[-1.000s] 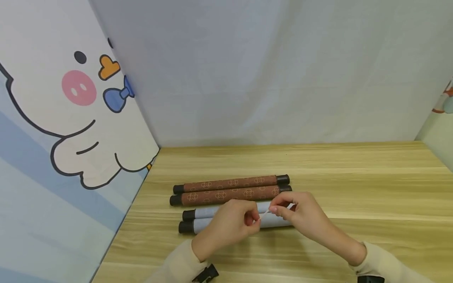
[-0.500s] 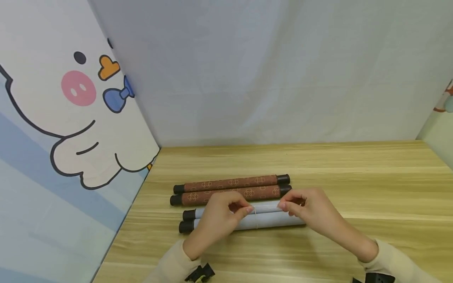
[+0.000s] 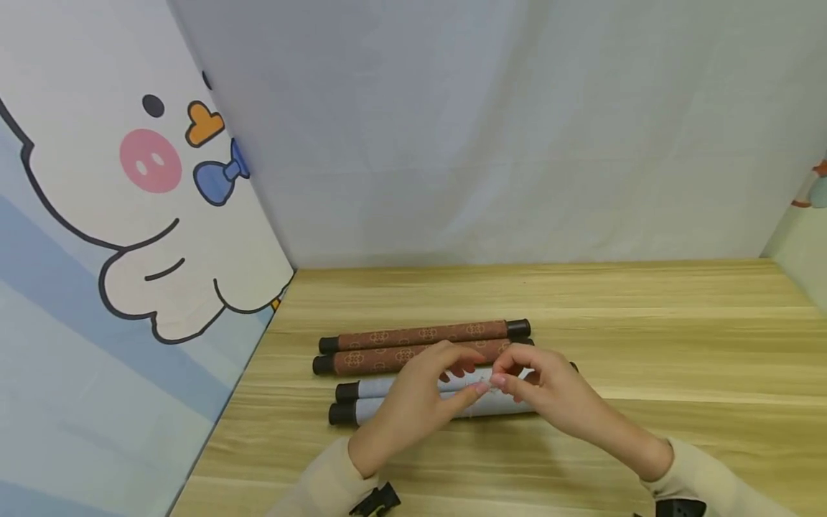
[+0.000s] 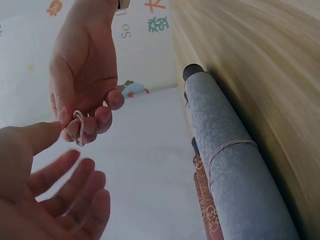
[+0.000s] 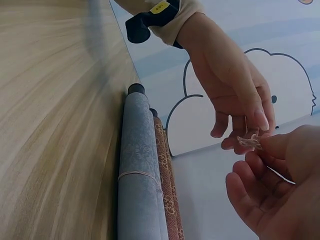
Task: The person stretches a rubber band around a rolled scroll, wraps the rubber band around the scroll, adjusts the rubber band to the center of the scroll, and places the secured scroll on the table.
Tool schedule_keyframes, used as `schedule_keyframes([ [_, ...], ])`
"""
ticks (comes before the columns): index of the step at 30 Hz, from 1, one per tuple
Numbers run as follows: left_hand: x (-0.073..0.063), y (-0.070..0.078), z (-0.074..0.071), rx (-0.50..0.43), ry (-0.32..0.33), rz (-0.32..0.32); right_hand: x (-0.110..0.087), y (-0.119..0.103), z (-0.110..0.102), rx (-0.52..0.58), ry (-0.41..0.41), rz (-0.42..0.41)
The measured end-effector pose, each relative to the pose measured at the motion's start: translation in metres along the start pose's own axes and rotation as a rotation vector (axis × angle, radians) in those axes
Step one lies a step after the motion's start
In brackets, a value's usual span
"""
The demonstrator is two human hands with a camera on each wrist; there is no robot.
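A light blue rolled scroll (image 3: 370, 409) with black end knobs lies on the table under both hands. A thin string (image 5: 137, 173) runs round it. My right hand (image 3: 558, 391) pinches a small looped bit of string (image 4: 79, 127) between thumb and index finger, above the scroll. Close against that loop is the thumb of my left hand (image 3: 413, 395), while its other fingers are spread and relaxed. In the left wrist view the left thumb tip touches or nearly touches the right fingertips; I cannot tell which. The hands hide part of the scroll's right half in the head view.
Behind the blue scroll lies a brown patterned scroll (image 3: 375, 357), also with black knobs, roughly parallel to it. The wooden table (image 3: 646, 323) meets a pale cloth backdrop (image 3: 484, 143). To the left hangs a cloth printed with a cartoon duck (image 3: 194, 273).
Half a second ago the hands were apart, each pinching string. Now the right hand has moved left, the hands meet, and the left fingers have opened from their pinch.
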State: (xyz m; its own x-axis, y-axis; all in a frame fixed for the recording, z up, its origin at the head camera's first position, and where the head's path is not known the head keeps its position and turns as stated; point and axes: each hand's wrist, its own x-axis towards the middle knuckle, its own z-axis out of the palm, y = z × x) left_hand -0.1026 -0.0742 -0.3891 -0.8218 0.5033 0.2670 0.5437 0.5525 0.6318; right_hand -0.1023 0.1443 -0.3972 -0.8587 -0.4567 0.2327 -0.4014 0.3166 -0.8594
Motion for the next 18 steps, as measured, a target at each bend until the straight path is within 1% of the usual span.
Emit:
schedule_keyframes([
  [3,0.002,0.001,0.003,0.027,-0.001,0.061,-0.001,0.002,-0.001,0.004,-0.02,-0.03],
  [5,0.003,0.0,0.004,0.053,-0.021,0.075,-0.001,0.003,0.0,0.058,-0.058,-0.008],
  [7,0.003,0.0,0.006,0.091,-0.047,0.062,-0.002,0.005,0.0,0.136,-0.106,0.033],
  [10,0.003,-0.001,0.007,0.133,-0.092,0.01,-0.004,0.008,0.0,0.275,-0.197,0.103],
  [12,0.003,-0.001,0.008,0.144,-0.102,-0.012,-0.005,0.009,0.0,0.336,-0.243,0.116],
  [13,0.003,-0.002,0.008,0.135,-0.097,-0.02,-0.006,0.011,0.001,0.362,-0.261,0.11],
  [15,0.002,-0.004,0.009,0.083,-0.066,-0.025,-0.006,0.015,0.002,0.355,-0.286,0.048],
  [16,0.001,-0.004,0.008,0.039,-0.044,-0.029,-0.007,0.017,0.003,0.316,-0.292,0.003],
  [18,0.0,-0.007,0.007,-0.098,0.025,-0.057,-0.007,0.023,0.003,0.162,-0.283,-0.085],
])
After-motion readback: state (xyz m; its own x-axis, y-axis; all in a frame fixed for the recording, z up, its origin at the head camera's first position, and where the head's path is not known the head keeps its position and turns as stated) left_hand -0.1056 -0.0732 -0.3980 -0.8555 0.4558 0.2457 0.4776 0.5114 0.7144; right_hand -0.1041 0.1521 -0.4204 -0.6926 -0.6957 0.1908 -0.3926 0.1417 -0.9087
